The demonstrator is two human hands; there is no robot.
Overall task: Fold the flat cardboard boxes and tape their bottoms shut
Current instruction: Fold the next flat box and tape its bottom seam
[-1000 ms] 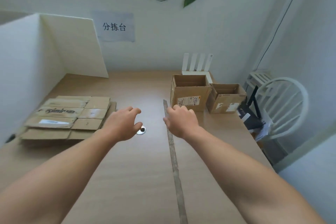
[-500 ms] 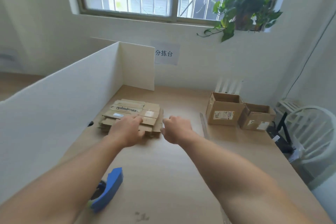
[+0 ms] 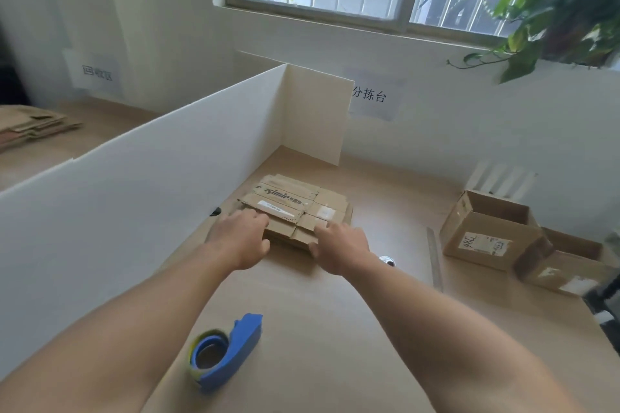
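Note:
A stack of flat cardboard boxes (image 3: 298,204) lies on the wooden table (image 3: 335,329) beside the white divider. My left hand (image 3: 241,238) rests on the stack's near left edge with its fingers curled over the cardboard. My right hand (image 3: 339,245) touches the stack's near right edge, fingers bent at it. Whether either hand truly grips the top box is unclear. A blue tape dispenser (image 3: 224,355) lies on the table near me, between my forearms.
Two folded open boxes (image 3: 486,231) (image 3: 563,265) stand at the right. A thin strip (image 3: 435,258) lies beside them and a small round metal thing (image 3: 386,260) near my right wrist. A white divider (image 3: 134,198) walls the left side. More flat cardboard (image 3: 30,124) lies beyond it.
My view has swung left and up. Both hands moved from the table's middle to the flat stack and now touch its near edge. The tape dispenser came into view.

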